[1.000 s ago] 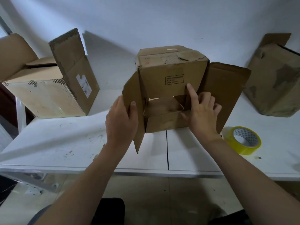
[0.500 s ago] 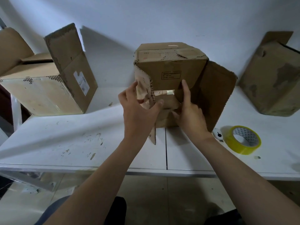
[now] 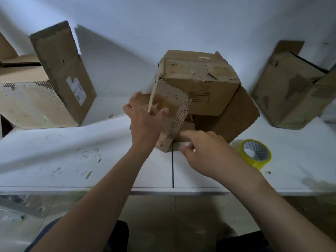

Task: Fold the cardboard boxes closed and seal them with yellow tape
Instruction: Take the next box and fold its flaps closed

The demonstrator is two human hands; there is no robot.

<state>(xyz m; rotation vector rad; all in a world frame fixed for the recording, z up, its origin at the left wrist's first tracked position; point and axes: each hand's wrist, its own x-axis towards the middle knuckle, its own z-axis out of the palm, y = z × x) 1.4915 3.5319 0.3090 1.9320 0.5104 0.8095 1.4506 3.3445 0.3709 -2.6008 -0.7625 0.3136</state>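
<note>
**Left flap coming across, right hand off the box**

Since the earlier frame the left flap has swung further over the opening, and my right hand has dropped off the top flap toward the bottom flap. My left hand grips the left flap, thumb on its inner face. The right hand is blurred, its fingers loosely bent, and seems to hold nothing.

The box lies on its side midway along the surface, mouth toward me. I judge we are mid-fold: the right flap stands wide open and needs closing next. Then comes the yellow tape, a glossy roll near the front edge at right.

The cardboard is worn, its torn facing baring the corrugated ribs, so the flaps may bend softly.
</note>
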